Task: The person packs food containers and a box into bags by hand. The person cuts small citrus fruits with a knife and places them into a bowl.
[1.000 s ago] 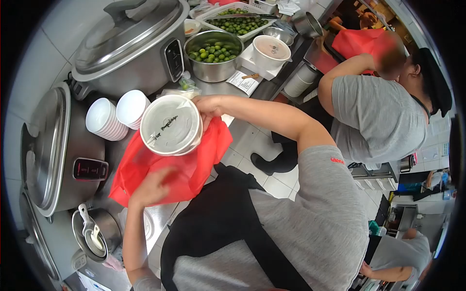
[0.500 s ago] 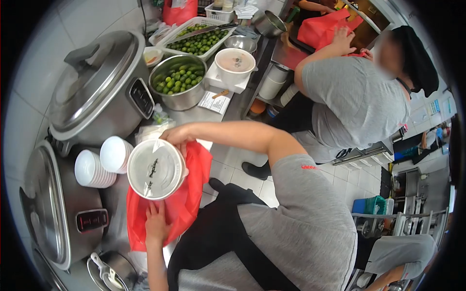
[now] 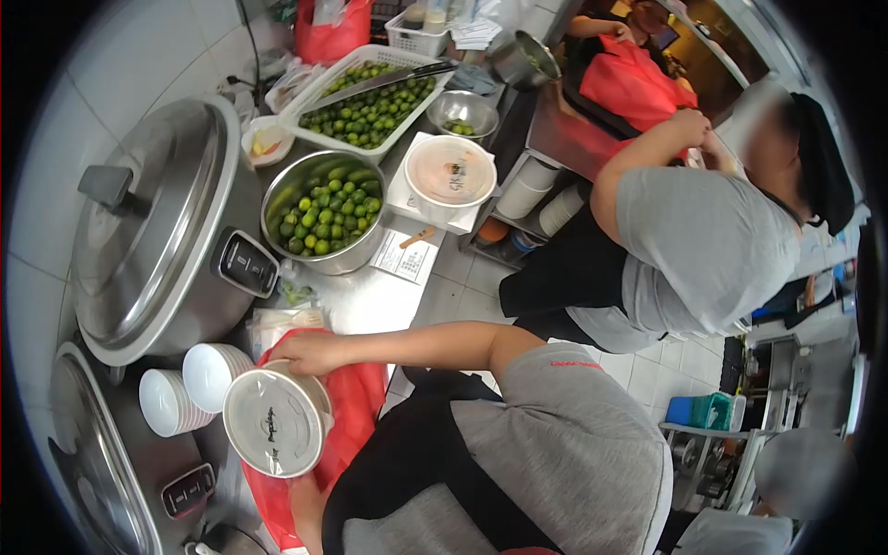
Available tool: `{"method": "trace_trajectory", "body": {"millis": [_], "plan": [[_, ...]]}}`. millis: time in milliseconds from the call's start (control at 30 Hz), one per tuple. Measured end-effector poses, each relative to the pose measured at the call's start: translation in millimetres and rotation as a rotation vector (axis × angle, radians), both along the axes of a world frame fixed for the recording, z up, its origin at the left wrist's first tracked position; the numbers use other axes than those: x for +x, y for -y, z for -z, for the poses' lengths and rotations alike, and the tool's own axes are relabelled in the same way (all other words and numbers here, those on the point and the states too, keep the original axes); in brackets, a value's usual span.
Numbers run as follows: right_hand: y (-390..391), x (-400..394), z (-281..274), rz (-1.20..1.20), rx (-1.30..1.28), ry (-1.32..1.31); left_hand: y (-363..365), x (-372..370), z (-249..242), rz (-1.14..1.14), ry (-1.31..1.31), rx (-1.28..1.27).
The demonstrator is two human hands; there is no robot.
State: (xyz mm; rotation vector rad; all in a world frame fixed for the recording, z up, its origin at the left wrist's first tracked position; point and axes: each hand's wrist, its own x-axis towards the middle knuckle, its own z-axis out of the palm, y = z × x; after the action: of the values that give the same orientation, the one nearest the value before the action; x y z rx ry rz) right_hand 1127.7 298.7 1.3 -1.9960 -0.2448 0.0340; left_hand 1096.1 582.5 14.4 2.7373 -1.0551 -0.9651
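A round white tub (image 3: 276, 421) with a clear lid and black handwriting sits over a red plastic bag (image 3: 356, 398) on the steel counter. My right hand (image 3: 310, 351) grips the tub at its upper rim, fingers bent around the edge. My left hand (image 3: 307, 504) is at the opposite side of the tub, against the red bag. Its fingers are mostly hidden by the tub and the bag. Close to the tub stand two stacks of white bowls (image 3: 168, 404).
Large cookers (image 3: 166, 231) line the wall side. Beyond are a steel pot of green limes (image 3: 324, 217), a white basket of limes (image 3: 370, 102) with a knife across it, and another lidded tub (image 3: 450, 171). A co-worker (image 3: 703, 240) stands nearby at a red bag (image 3: 634, 83).
The view has shifted, so the counter items appear lower. My left hand, spread on the red bag before, is now tucked close under the tub's edge. My right hand stays on the tub.
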Motion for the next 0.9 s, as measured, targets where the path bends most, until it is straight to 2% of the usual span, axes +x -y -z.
{"method": "trace_trajectory", "body": {"millis": [67,100,133,167,200,233,267,300,367,433,467,533,567,633,667,700,767,833,867,900], "plan": [[0,10,11,-0.029,0.001,-0.055,-4,-2,-6,-0.063,-0.057,-0.109],[2,11,14,-0.016,0.083,0.049,-2,-3,-14,-0.092,-0.063,-0.125],[5,17,21,-0.054,0.089,0.041,-4,-3,-18,-0.101,-0.054,-0.196],[8,14,-3,0.019,-0.03,-0.022,-5,1,-22,-0.066,-0.098,-0.302],[15,10,-16,0.051,-0.11,0.083,-10,1,-22,-0.122,-0.083,-0.385],[21,8,-21,0.126,0.165,-0.034,-13,4,-28,-0.187,-0.138,-0.258],[22,-4,-55,0.218,0.331,-0.286,-11,1,-51,-0.219,-0.086,-0.317],[30,-5,-59,0.136,0.489,-0.24,-21,-3,-50,-0.235,0.057,-0.365],[18,-18,-100,0.07,0.493,-0.36,-34,-7,-66,-0.36,0.22,-0.568],[-2,-25,-118,-0.031,0.146,-0.345,-47,-13,-91,-0.455,0.401,-0.552],[-7,-24,-116,-0.045,0.025,-0.324,-54,-14,-96,-0.478,0.402,-0.552],[-14,-22,-113,-0.004,0.248,-0.425,-73,-16,-100,-0.273,0.722,-0.356],[-18,-21,-117,0.039,0.397,-0.494,-82,-16,-89,-0.298,0.722,-0.351],[-15,-20,-112,0.048,0.249,-0.45,-101,-13,-57,-0.3,0.508,-0.387],[-18,-22,-108,0.065,0.266,-0.339,-100,-13,-58,-0.381,0.414,-0.433],[-19,-24,-114,0.054,0.234,-0.316,-102,-10,-53,-0.398,0.413,-0.44],[-27,-20,-131,0.062,0.271,-0.315,-107,-1,-41,-0.471,0.307,-0.646],[-54,-13,-166,-0.062,0.248,-0.245,-109,7,-45,-0.487,0.237,-0.722],[-67,-6,-181,-0.157,0.153,-0.222,-111,11,-48,-0.488,0.175,-0.792],[-81,6,-189,-0.321,-0.022,-0.074,-115,16,-48,-0.48,0.178,-0.796]]}}
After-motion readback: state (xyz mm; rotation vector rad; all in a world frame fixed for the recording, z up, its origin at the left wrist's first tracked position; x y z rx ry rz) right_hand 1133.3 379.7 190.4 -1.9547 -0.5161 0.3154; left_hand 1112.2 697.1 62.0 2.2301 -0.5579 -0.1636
